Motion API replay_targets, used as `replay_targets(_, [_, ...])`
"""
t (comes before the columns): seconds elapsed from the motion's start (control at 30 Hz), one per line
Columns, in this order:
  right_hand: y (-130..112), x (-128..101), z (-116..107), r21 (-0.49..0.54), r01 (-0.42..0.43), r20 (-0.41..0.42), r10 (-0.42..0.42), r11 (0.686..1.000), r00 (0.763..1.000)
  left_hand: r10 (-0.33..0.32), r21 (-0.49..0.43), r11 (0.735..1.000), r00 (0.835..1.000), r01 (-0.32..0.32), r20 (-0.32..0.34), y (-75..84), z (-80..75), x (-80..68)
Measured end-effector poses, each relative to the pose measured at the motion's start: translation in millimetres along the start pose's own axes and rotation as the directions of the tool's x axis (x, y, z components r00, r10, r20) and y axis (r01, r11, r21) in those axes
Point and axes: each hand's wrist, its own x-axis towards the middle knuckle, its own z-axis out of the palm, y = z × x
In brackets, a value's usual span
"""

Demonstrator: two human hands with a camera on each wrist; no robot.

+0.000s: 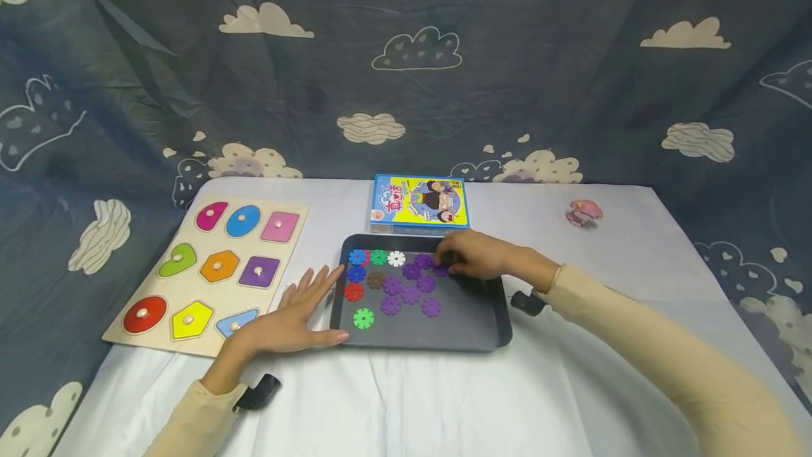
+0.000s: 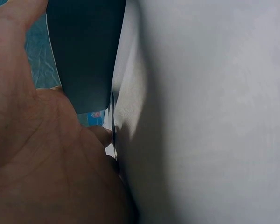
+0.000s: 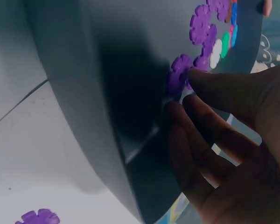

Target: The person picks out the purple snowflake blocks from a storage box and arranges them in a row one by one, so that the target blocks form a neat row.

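Note:
A dark tray (image 1: 469, 316) sits mid-table and holds several snowflake discs: blue, green, white, red, brown and a cluster of purple ones (image 1: 409, 288). My right hand (image 1: 447, 261) reaches over the tray's far side. In the right wrist view its thumb and fingertips (image 3: 196, 77) pinch a purple disc (image 3: 176, 81) on the tray floor (image 3: 107, 70). My left hand (image 1: 298, 312) lies flat on the white cloth, fingers straight, with the thumb against the tray's front left corner. The left wrist view shows only my palm (image 2: 37, 154) beside the tray's edge (image 2: 84, 51).
A wooden shape puzzle board (image 1: 209, 266) lies left of the tray. A blue and yellow box (image 1: 420, 202) stands just behind it, and a small pink toy (image 1: 583, 212) is at the back right. One purple disc (image 3: 39, 217) lies on the cloth outside the tray.

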Motion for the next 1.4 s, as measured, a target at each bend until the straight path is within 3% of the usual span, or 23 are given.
replay_targets(0.17, [-3.4,3.1,1.6,-0.034,-0.036,0.023,0.037,0.999,0.999,0.002,-0.002,1.000,1.000,-0.002,0.001,0.3,-0.3,0.2])
replay_targets(0.8, [-4.0,9.4,5.8,-0.081,-0.022,0.023,0.023,0.996,0.999,-0.005,-0.007,1.000,1.000,0.005,-0.009,-1.4,-0.4,-0.1])
replay_targets(1.2, [-5.5,9.8,7.6,-0.051,-0.012,0.026,0.013,0.999,1.000,-0.002,0.004,1.000,1.000,0.002,0.005,-0.3,-1.7,1.5])
replay_targets(1.4, [-7.2,8.1,7.5,0.013,0.003,0.048,-0.004,1.000,0.999,0.002,0.001,1.000,1.000,-0.002,0.007,-0.1,-0.7,0.3])
